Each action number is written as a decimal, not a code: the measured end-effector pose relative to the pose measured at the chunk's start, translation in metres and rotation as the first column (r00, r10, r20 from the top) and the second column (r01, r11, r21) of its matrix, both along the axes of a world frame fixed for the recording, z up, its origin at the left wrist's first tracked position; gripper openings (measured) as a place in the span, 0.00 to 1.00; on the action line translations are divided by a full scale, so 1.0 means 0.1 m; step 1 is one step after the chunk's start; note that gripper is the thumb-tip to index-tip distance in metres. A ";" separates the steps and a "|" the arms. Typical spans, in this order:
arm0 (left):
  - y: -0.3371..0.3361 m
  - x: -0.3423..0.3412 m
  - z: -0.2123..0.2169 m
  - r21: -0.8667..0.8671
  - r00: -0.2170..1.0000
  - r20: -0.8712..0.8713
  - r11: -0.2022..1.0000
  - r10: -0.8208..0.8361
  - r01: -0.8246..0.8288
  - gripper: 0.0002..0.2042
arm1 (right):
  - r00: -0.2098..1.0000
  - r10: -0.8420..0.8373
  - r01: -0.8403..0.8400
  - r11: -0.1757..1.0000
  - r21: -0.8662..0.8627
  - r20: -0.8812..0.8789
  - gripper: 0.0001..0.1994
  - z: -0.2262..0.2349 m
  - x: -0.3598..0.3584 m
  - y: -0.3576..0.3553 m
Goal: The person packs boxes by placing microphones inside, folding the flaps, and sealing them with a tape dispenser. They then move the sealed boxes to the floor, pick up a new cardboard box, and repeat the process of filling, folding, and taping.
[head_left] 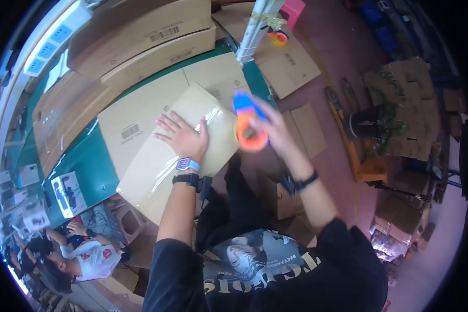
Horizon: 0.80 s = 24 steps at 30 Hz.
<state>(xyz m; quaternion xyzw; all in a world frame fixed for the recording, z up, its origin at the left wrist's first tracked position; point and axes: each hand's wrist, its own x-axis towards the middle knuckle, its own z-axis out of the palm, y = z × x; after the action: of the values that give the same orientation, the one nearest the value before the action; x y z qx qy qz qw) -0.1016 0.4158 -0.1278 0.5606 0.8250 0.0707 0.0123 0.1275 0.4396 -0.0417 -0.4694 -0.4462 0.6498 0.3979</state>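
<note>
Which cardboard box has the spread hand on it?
The shiny-taped carton, under the left hand; no hand touches the barcoded carton beneath it.

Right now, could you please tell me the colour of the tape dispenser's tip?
The tip is blue, though blurred, in the head view.

cannot trace the tape dispenser or right hand sharply for blur. cannot see the patch of flat carton under the left hand, nor follow the black shirt past the lower edge.
</note>
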 end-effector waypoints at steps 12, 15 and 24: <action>-0.16 1.03 0.27 0.011 0.999 0.052 1.000 -0.010 0.009 0.47 | 0.379 0.779 -0.737 0.581 -0.345 0.499 0.18 -0.26 -0.12 2.32; -0.18 1.03 0.28 0.018 0.998 0.063 1.000 -0.018 0.017 0.47 | 0.287 0.809 -0.755 0.521 -0.399 0.513 0.16 -0.20 -0.07 2.36; -0.24 1.03 0.20 0.016 1.000 -0.008 1.000 -0.002 0.002 0.45 | 0.611 0.514 -0.664 0.747 0.037 0.602 0.25 -0.12 0.81 1.26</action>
<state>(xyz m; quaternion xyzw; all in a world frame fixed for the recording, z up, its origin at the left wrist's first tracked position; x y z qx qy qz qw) 0.0012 0.3914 -0.1078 0.5618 0.8239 0.0751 0.0044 0.2080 0.5656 -0.0541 -0.4064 -0.7514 0.5152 0.0689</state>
